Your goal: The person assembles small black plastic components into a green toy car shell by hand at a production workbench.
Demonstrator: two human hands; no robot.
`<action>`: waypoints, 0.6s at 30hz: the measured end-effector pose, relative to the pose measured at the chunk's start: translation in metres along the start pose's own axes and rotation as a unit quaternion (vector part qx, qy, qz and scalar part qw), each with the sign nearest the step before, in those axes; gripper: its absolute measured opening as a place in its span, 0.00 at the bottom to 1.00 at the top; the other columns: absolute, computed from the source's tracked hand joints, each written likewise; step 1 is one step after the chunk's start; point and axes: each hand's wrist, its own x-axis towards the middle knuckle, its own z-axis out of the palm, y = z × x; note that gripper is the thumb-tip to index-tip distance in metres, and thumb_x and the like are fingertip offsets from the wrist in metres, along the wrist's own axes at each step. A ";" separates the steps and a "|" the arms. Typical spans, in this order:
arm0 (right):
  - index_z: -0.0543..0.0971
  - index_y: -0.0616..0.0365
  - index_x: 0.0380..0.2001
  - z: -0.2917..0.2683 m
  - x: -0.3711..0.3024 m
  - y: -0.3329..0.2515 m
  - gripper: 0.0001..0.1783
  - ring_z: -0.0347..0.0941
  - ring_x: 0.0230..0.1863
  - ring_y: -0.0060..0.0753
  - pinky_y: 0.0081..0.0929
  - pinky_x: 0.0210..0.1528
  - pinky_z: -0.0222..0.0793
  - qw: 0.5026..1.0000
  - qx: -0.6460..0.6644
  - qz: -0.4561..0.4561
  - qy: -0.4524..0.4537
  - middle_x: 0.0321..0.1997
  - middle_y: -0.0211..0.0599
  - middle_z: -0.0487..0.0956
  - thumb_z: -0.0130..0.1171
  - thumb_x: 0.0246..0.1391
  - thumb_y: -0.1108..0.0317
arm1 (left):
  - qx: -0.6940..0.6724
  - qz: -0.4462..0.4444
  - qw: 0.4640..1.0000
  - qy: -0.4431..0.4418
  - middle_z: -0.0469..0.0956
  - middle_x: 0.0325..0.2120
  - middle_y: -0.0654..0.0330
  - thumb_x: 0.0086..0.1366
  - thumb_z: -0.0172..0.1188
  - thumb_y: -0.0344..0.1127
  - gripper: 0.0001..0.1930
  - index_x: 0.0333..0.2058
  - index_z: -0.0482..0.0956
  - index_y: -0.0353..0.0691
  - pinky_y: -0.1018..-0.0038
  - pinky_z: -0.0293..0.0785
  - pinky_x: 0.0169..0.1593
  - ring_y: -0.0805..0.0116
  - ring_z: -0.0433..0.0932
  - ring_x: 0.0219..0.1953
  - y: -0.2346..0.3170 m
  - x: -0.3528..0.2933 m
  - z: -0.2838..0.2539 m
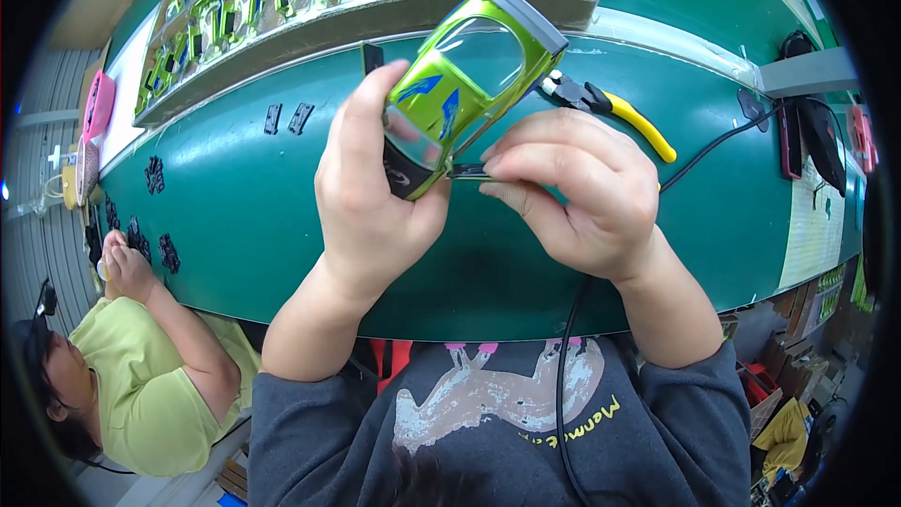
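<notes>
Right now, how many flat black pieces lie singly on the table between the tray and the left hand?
2: the left piece and the right piece, side by side, apart. The left hand could hide more.

Glossy, smooth plastic for car shell (450, 84); metal and plastic for right-hand-side pliers (601, 99); matt cloth for near shirt (319, 432)

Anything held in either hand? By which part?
Left hand: green car shell, gripped around its lower end. Right hand: thin dark piece, pinched by its right end; whether it's part of the shell can't be told.
</notes>
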 end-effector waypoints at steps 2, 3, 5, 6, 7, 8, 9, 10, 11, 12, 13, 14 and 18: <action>0.80 0.60 0.28 0.003 0.000 -0.002 0.12 0.78 0.30 0.40 0.31 0.31 0.75 1.000 0.001 0.016 -0.005 0.29 0.37 0.79 0.69 0.35 0.79 | -0.003 -0.026 1.000 -0.013 0.75 0.39 0.48 0.45 0.65 0.19 0.31 0.52 0.70 0.34 0.68 0.74 0.35 0.54 0.76 0.36 -0.001 -0.002 0.000; 0.79 0.60 0.27 0.005 0.000 -0.004 0.12 0.78 0.30 0.40 0.31 0.31 0.75 1.000 0.003 0.023 -0.009 0.29 0.37 0.80 0.69 0.35 0.79 | 0.002 0.040 0.999 0.030 0.73 0.31 0.53 0.47 0.63 0.18 0.29 0.51 0.70 0.33 0.68 0.71 0.32 0.58 0.71 0.28 -0.004 0.001 0.004; 0.79 0.60 0.27 0.006 0.000 -0.005 0.12 0.78 0.30 0.40 0.31 0.31 0.75 0.999 0.004 0.031 -0.014 0.29 0.37 0.80 0.69 0.36 0.79 | -0.001 0.046 0.998 0.032 0.73 0.31 0.52 0.47 0.63 0.18 0.29 0.51 0.70 0.33 0.68 0.71 0.32 0.58 0.71 0.28 -0.005 0.000 0.004; 0.79 0.59 0.27 0.006 -0.001 -0.004 0.12 0.79 0.30 0.39 0.30 0.32 0.75 0.999 0.002 0.033 -0.012 0.29 0.37 0.80 0.69 0.35 0.79 | -0.005 0.053 0.998 0.034 0.73 0.32 0.52 0.46 0.64 0.18 0.29 0.51 0.70 0.33 0.68 0.70 0.32 0.59 0.71 0.28 -0.005 0.000 0.004; 0.79 0.59 0.27 0.006 -0.001 -0.003 0.12 0.79 0.31 0.38 0.30 0.32 0.75 0.999 0.000 0.036 -0.009 0.29 0.37 0.80 0.69 0.35 0.79 | -0.006 0.053 0.998 0.034 0.73 0.32 0.52 0.46 0.64 0.18 0.29 0.51 0.70 0.33 0.68 0.70 0.32 0.59 0.71 0.28 -0.004 -0.001 0.005; 0.79 0.59 0.27 0.006 -0.002 -0.003 0.12 0.79 0.31 0.38 0.30 0.32 0.75 0.999 0.000 0.036 -0.010 0.29 0.37 0.80 0.69 0.35 0.79 | -0.015 0.034 0.999 0.034 0.73 0.32 0.52 0.46 0.63 0.18 0.29 0.51 0.70 0.33 0.69 0.71 0.32 0.59 0.72 0.29 -0.004 -0.002 0.005; 0.80 0.59 0.27 0.006 -0.003 -0.003 0.12 0.79 0.31 0.38 0.29 0.32 0.75 0.999 0.002 0.040 -0.001 0.28 0.36 0.81 0.70 0.35 0.79 | -0.024 0.015 0.999 0.034 0.73 0.32 0.52 0.47 0.63 0.18 0.29 0.51 0.71 0.33 0.69 0.71 0.33 0.59 0.72 0.30 -0.004 -0.003 0.006; 0.80 0.58 0.26 0.006 -0.003 -0.003 0.12 0.80 0.31 0.37 0.29 0.32 0.75 0.999 0.004 0.045 0.009 0.27 0.35 0.81 0.70 0.35 0.79 | -0.024 0.015 0.999 0.035 0.73 0.32 0.52 0.47 0.63 0.18 0.29 0.51 0.71 0.33 0.69 0.71 0.33 0.59 0.72 0.30 -0.003 -0.002 0.006; 0.80 0.58 0.26 0.005 -0.003 -0.003 0.12 0.80 0.31 0.37 0.29 0.32 0.75 0.999 0.005 0.044 0.009 0.27 0.35 0.81 0.70 0.35 0.79 | -0.022 0.022 0.999 0.038 0.73 0.32 0.53 0.47 0.63 0.18 0.29 0.51 0.71 0.32 0.69 0.71 0.33 0.59 0.73 0.30 -0.002 -0.002 0.006; 0.80 0.58 0.26 0.004 -0.003 -0.004 0.11 0.80 0.30 0.37 0.28 0.31 0.75 0.999 0.003 0.046 0.008 0.26 0.35 0.81 0.70 0.34 0.80 | -0.020 0.029 0.999 0.041 0.73 0.32 0.53 0.47 0.63 0.18 0.29 0.51 0.71 0.32 0.69 0.71 0.34 0.59 0.73 0.31 -0.002 -0.002 0.006; 0.80 0.58 0.25 0.003 -0.003 -0.005 0.11 0.80 0.29 0.36 0.27 0.30 0.75 0.999 0.002 0.048 0.007 0.26 0.35 0.81 0.70 0.34 0.80 | -0.020 0.029 0.999 0.041 0.73 0.32 0.53 0.47 0.63 0.18 0.29 0.51 0.71 0.32 0.69 0.71 0.34 0.59 0.73 0.31 -0.001 -0.002 0.006; 0.80 0.58 0.25 0.002 -0.003 -0.005 0.11 0.80 0.29 0.36 0.27 0.30 0.75 0.999 0.002 0.048 0.006 0.26 0.35 0.81 0.70 0.34 0.80 | -0.024 0.028 0.998 0.041 0.73 0.32 0.53 0.47 0.63 0.18 0.29 0.51 0.71 0.33 0.69 0.71 0.33 0.59 0.73 0.30 -0.001 -0.003 0.007; 0.80 0.59 0.23 0.002 -0.005 -0.009 0.10 0.80 0.26 0.35 0.26 0.27 0.75 1.000 -0.001 0.021 0.004 0.24 0.35 0.80 0.69 0.34 0.80 | -0.034 0.031 0.998 0.046 0.73 0.31 0.53 0.48 0.64 0.19 0.28 0.50 0.72 0.34 0.70 0.71 0.33 0.60 0.72 0.29 0.000 -0.005 0.009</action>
